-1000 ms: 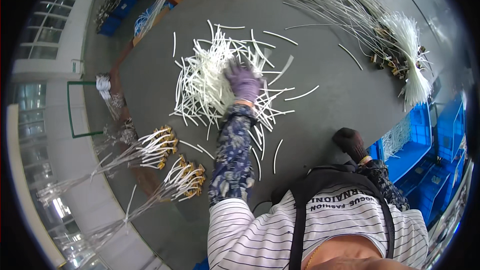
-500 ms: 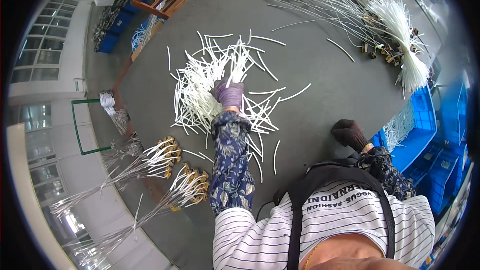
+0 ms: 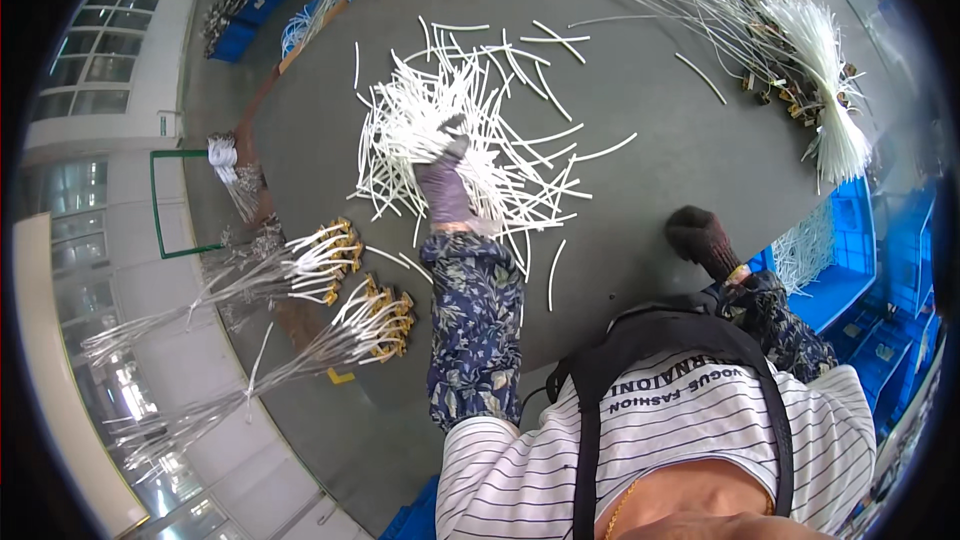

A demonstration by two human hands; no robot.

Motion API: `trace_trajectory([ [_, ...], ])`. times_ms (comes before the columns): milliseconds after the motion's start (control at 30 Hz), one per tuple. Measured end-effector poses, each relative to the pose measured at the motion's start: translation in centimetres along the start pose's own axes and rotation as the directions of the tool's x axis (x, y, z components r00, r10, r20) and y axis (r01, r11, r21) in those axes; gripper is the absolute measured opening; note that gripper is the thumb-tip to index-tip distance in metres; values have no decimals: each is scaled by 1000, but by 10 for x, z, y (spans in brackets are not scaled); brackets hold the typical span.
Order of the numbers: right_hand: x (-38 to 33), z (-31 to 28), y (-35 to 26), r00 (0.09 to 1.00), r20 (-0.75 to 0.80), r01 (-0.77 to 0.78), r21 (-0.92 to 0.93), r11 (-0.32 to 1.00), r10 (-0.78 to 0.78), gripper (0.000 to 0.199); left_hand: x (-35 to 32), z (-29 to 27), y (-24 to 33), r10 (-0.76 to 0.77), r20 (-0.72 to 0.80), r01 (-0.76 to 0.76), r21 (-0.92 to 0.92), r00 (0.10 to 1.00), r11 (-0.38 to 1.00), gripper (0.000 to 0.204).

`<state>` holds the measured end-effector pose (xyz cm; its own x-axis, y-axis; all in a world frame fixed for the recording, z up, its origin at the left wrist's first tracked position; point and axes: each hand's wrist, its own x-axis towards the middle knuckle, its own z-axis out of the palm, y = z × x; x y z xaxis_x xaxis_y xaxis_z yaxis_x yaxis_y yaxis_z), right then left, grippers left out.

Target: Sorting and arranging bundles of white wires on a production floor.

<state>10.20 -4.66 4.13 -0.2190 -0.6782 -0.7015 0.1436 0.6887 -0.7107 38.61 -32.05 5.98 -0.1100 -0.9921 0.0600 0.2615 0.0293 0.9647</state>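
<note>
On the broad grey surface (image 3: 630, 260), the loose pile of short white tubes (image 3: 415, 125) lies around and just ahead of the left grip (image 3: 443, 183), which is purple-gloved and partly buried, so I cannot tell how far it is closed or whether it has hold of any. The right grip (image 3: 703, 237), dark-gloved and well apart to the right of the left one, is curled into a loose fist with nothing visible in it. A single tube looks light, springy and likely to slide, so a handful would sit best clasped round the middle
</note>
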Motion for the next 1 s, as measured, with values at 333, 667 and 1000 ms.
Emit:
trace_trajectory([
  [333, 30, 116, -131, 656, 124, 634, -626, 454, -745, 93, -54, 86, 18, -171, -46, 161, -170, 984, 972, 24],
  [667, 61, 125, -128, 871, 255, 460, -724, 514, -420, 34, -33, 74, -25, -185, 217, 241, -271, 958, 932, 29],
  [1000, 80, 94, -84, 854, 55, 466, -526, 712, -518, 44, -8, 69, 23, -253, 110, 274, -466, 961, 841, 27],
])
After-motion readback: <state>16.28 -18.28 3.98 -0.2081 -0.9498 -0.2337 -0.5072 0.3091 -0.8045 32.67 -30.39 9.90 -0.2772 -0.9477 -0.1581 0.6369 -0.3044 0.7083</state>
